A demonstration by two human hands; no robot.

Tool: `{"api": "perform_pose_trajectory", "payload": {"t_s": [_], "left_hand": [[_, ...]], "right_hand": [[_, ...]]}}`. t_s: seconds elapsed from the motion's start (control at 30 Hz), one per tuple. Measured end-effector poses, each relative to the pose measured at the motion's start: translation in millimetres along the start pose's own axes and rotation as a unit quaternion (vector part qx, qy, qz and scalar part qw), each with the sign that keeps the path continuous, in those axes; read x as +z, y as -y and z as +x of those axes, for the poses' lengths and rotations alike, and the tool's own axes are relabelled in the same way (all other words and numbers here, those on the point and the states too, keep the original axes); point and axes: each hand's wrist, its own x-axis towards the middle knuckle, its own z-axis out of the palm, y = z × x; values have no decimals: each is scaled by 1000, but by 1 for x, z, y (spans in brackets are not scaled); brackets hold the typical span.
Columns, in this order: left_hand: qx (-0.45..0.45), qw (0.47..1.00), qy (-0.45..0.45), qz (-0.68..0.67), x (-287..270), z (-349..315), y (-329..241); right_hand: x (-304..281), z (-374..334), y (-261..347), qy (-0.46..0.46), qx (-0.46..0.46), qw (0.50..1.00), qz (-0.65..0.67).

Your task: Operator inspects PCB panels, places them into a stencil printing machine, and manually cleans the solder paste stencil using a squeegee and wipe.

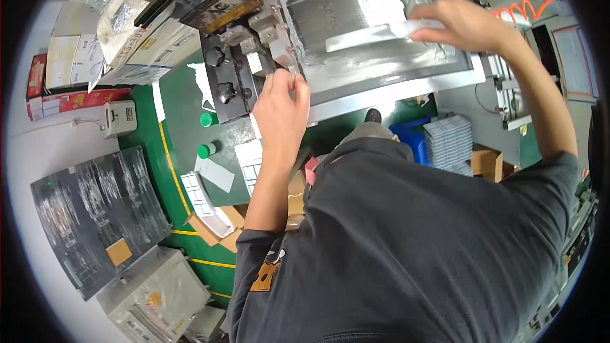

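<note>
A metal-edged printing screen [394, 92] lies in front of me, its mesh smeared with a silvery grey paste [343, 63]. My right hand [448, 22] is wrapped round the handle end of a long, pale flat scraper [362, 37], its blade pointing left across the mesh. At the screen's left edge my left hand [283, 98] is closed, thumb and forefinger together beside a metal clamp part [279, 44]. What sits between those fingers, if anything, is too small to make out. Black star knobs [225, 92] are on the machine just left of that hand.
Two green-capped jars [206, 150] and white paper stand on the grey table [184, 127] at left. Below it is an open cardboard box [219, 232]. Stacked grey trays [448, 140] and a blue bin [412, 143] stand under the screen's right side. An orange coiled hose [524, 9] hangs far right.
</note>
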Motion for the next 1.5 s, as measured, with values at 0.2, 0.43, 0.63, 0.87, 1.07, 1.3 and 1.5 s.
{"api": "perform_pose_trajectory", "payload": {"t_s": [0.2, 0.43, 0.63, 0.87, 1.07, 1.3, 1.5], "left_hand": [[18, 998, -64, 23, 15, -9, 11], [75, 983, -138, 97, 29, -11, 20], [63, 982, -146, 101, 28, -11, 17], [42, 985, -144, 84, 25, -10, 11], [46, 985, -148, 75, 26, -8, 13], [27, 987, -137, 75, 25, -7, 12], [16, 988, -138, 67, 25, -7, 13]], "right_hand": [[-4, 7, -1, 135, 149, 960, 197], [23, 10, -37, 49, 116, 983, 137], [23, 36, -46, 61, 100, 988, 101], [24, 109, -87, 92, 124, 988, -3], [52, 138, -115, 98, 29, 995, -21], [70, 155, -117, 110, 2, 975, -192], [78, 156, -116, 101, 24, 960, -259]]}}
